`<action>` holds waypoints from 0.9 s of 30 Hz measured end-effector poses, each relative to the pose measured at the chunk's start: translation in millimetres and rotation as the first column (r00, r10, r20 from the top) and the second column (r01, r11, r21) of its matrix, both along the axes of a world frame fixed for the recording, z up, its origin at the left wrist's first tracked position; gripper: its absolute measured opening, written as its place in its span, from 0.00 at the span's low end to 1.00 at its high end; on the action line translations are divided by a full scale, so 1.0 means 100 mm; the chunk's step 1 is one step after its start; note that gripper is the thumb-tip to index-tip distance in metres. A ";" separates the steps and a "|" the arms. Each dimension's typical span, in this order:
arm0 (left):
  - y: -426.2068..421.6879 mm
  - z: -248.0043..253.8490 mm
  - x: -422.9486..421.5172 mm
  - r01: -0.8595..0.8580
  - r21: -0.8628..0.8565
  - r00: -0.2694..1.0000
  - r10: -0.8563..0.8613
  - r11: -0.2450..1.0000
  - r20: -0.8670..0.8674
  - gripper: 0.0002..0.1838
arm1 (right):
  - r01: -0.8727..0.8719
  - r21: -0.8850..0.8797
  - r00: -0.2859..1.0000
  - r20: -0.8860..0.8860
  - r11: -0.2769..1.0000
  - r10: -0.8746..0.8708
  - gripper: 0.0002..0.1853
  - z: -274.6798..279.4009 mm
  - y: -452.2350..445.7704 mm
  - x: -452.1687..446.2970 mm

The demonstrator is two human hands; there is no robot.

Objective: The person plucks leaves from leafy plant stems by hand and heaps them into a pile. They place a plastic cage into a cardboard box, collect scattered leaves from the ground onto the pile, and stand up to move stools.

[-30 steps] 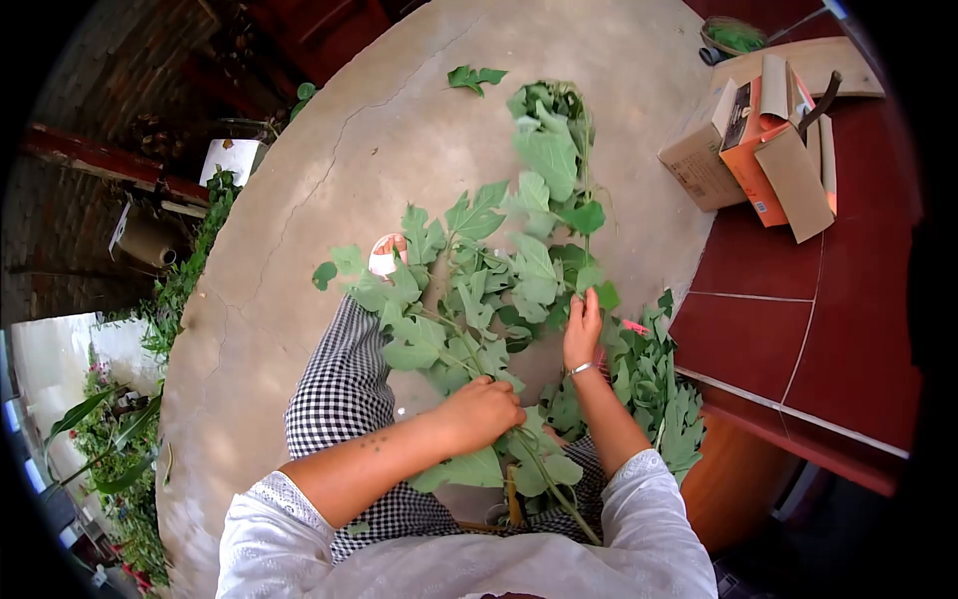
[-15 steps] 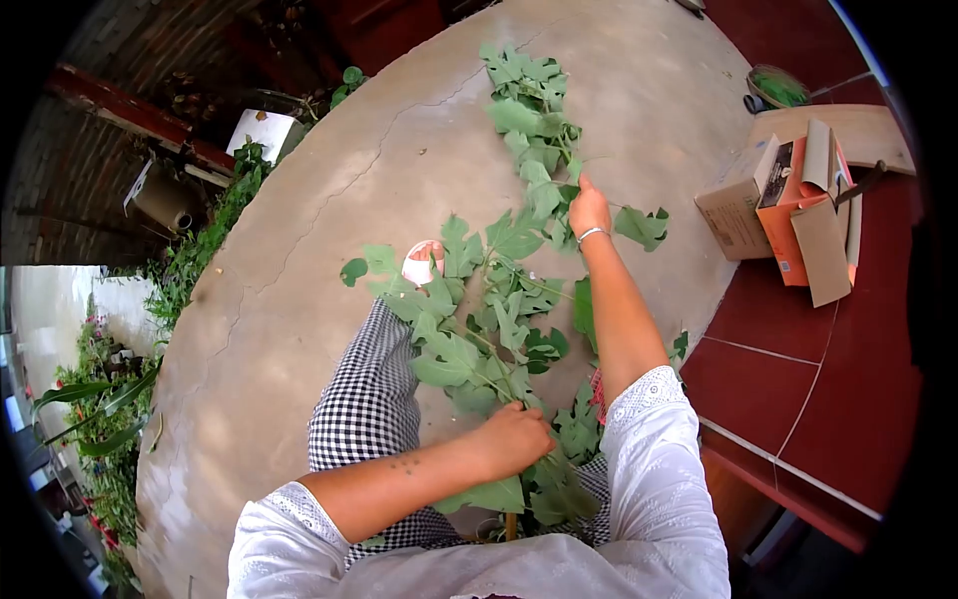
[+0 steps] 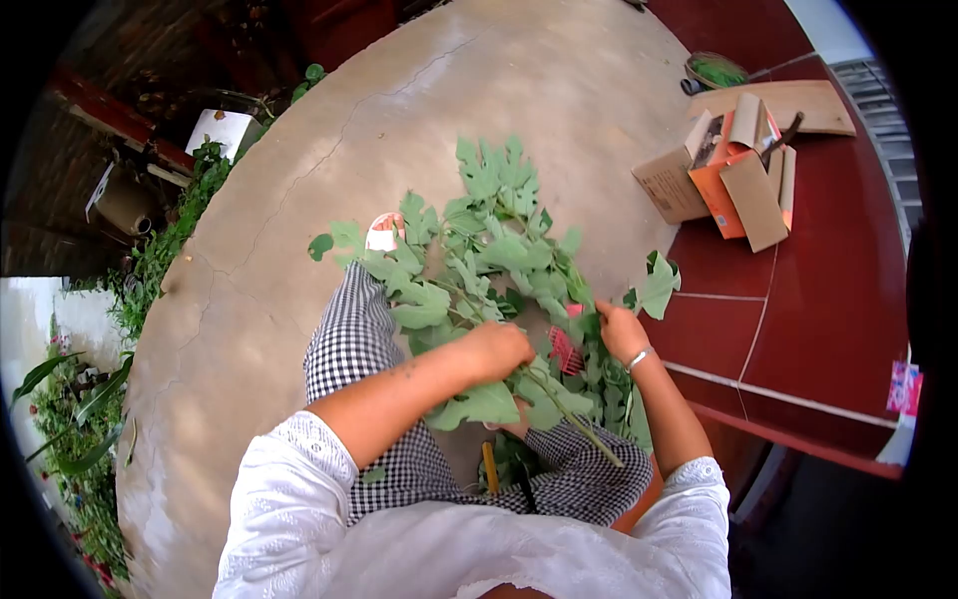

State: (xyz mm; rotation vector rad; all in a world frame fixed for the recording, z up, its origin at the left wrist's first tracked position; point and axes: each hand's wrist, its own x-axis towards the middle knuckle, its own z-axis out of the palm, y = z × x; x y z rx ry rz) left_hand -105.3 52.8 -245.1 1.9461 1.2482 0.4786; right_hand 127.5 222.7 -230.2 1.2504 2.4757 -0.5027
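Note:
My left hand is closed round the stem of a leafy green branch, whose bare cut end slants out to the lower right over my knee. To its right, my right hand is closed on another leafy stem; the grip itself is partly hidden. Broad lobed leaves spread forward from both stems above the concrete. Between my legs a yellow handle sticks up beside dark green leaves. A pink-red perforated thing shows through the foliage near my right hand.
Concrete ground curves ahead, with my sandalled foot on it. A red tiled ledge runs along the right, bearing cardboard boxes, a board and a basket of greens. Plants line the left edge.
My right hand has drawn back toward my body, bringing its leafy stem nearer. My left hand has shifted slightly up and left, and the branch's cut end now shows.

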 end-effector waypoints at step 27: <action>0.00 1.71 0.65 -0.329 0.745 0.931 0.069 0.581 0.357 0.10 | 0.417 0.447 0.836 -0.531 0.791 -0.140 0.11 2.23 -1.87 0.98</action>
